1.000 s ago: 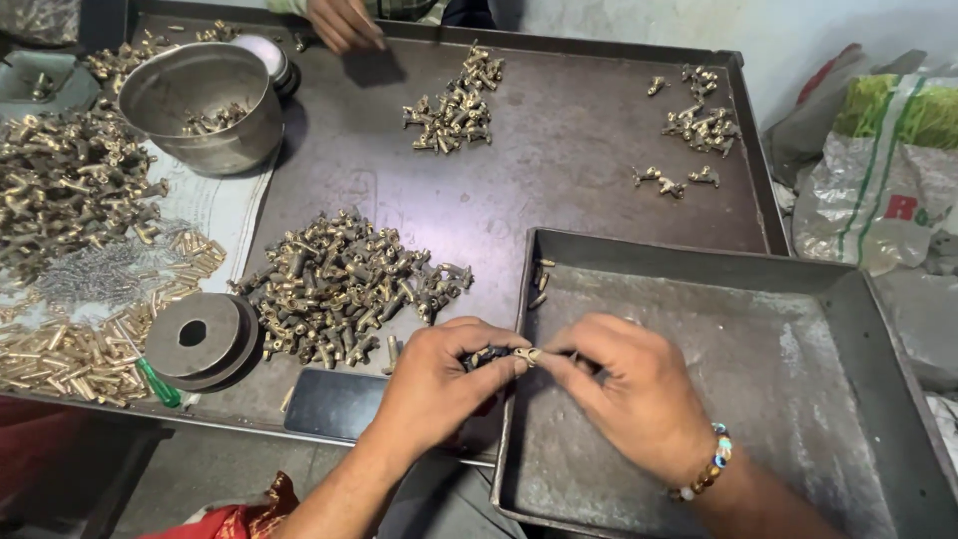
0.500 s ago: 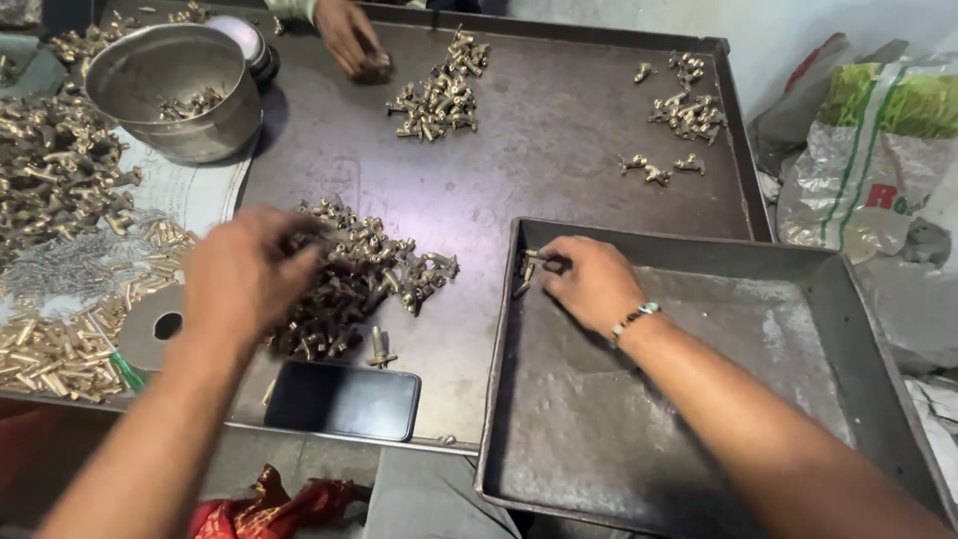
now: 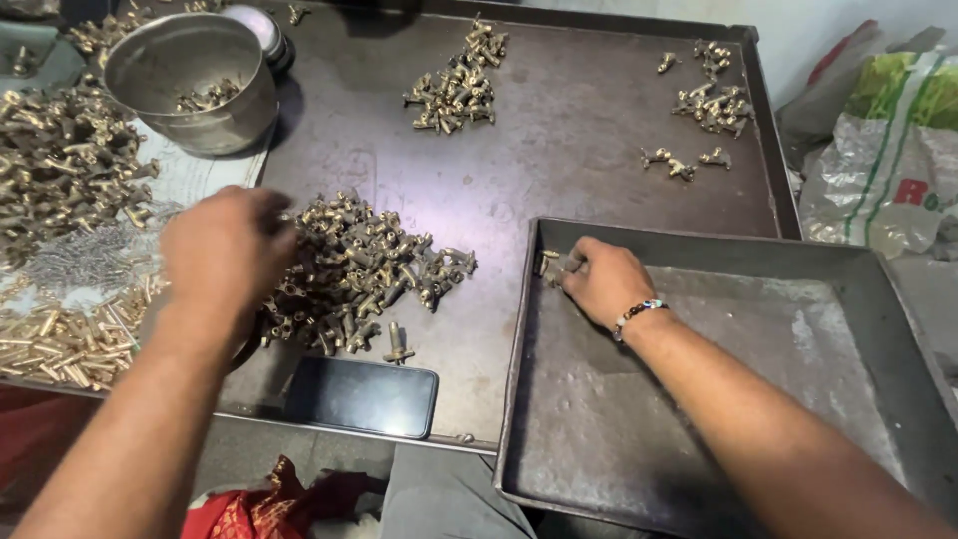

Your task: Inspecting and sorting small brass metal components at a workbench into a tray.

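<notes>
My left hand (image 3: 230, 255) reaches over the near left edge of a heap of brass fittings (image 3: 374, 265) on the big dark metal tray (image 3: 569, 150); its fingers dip into the heap and are hidden from me. My right hand (image 3: 604, 279), with a beaded bracelet at the wrist, lies in the far left corner of a grey metal tray (image 3: 758, 399). Its curled fingertips touch a few small brass parts (image 3: 547, 265) lying there. One brass fitting (image 3: 397, 344) stands apart below the heap.
A dark phone (image 3: 361, 396) lies at the near edge. A metal bowl (image 3: 190, 80) with some fittings stands far left, beside more brass parts (image 3: 60, 170), brass pins (image 3: 60, 344) and grey screws (image 3: 80, 258). Smaller piles (image 3: 459, 85) (image 3: 714, 100) lie far off. Plastic sacks (image 3: 888, 150) sit right.
My hands parted from a shared brass piece: the right went to the grey tray's corner, the left to the heap. Another person's hand at the far edge is out of view.
</notes>
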